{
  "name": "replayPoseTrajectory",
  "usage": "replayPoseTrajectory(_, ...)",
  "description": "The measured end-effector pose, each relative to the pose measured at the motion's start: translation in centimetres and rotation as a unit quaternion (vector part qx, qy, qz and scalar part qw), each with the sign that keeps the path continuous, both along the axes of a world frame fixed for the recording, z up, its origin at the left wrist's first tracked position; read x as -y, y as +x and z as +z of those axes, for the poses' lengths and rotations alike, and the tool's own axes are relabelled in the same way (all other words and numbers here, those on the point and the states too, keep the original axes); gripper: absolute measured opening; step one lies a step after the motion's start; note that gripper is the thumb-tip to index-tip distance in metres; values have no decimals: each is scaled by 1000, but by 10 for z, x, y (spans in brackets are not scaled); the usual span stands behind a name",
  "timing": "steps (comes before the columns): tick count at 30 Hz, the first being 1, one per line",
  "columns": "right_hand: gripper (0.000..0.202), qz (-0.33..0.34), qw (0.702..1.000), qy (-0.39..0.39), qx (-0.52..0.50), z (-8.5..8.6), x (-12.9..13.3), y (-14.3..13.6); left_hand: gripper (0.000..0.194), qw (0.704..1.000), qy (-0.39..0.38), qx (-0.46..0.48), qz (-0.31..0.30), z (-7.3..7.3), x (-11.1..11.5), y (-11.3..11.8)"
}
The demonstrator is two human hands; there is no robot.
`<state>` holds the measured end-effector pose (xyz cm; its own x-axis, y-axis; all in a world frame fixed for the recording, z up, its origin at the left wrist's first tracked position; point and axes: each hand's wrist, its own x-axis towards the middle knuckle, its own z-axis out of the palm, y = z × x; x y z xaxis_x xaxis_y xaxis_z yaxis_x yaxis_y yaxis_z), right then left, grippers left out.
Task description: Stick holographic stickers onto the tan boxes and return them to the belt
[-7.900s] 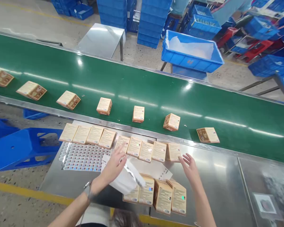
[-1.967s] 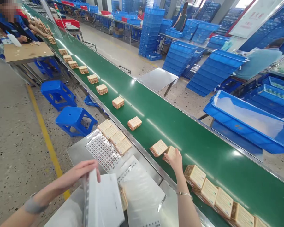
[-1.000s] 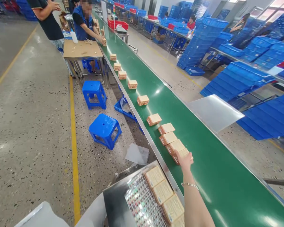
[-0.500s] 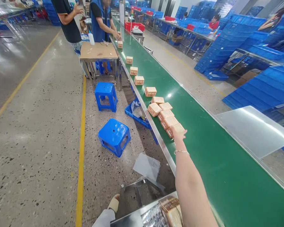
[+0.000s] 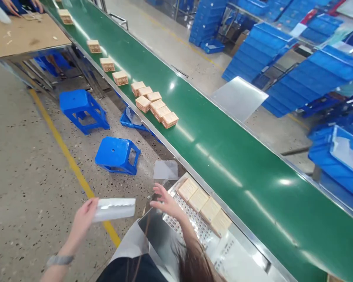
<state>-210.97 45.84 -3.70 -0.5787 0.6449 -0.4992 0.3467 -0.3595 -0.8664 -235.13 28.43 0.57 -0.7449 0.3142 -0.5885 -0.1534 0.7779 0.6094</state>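
Note:
My left hand (image 5: 87, 211) pinches one end of a flat, translucent plastic bag (image 5: 114, 208), which sticks out to the right above the floor. Across a gap from the bag, my right hand (image 5: 166, 201) is open, its fingers apart and nothing in them. Just beyond that hand is a perforated metal work surface (image 5: 184, 213), with a row of several small tan boxes (image 5: 199, 199) along its belt side. More boxes of the same kind, a cluster (image 5: 157, 105), rest on the green conveyor belt (image 5: 217, 156).
Further up the belt, single boxes (image 5: 120, 78) stand spaced out. Two blue stools (image 5: 117, 154) are on the floor at left, near a wooden-topped table (image 5: 23, 35) where another person's hands show. Blue crates (image 5: 261, 47) are stacked beyond the belt. A white sheet (image 5: 165, 169) lies below the belt's edge.
My right hand has left the boxes on the belt and come back toward me, now open. My left hand has come into view with the plastic bag. The view has swung right and down.

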Motion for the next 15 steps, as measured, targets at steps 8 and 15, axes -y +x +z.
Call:
replayPoseTrajectory(8, 96, -134, 988, 37, -67, 47, 55, 107, 49, 940, 154, 179, -246, 48, -100, 104)
replayPoseTrajectory(15, 49, -231, 972, 27, -22, 74, 107, 147, 55, 862, 161, 301, -374, 59, -111, 167)
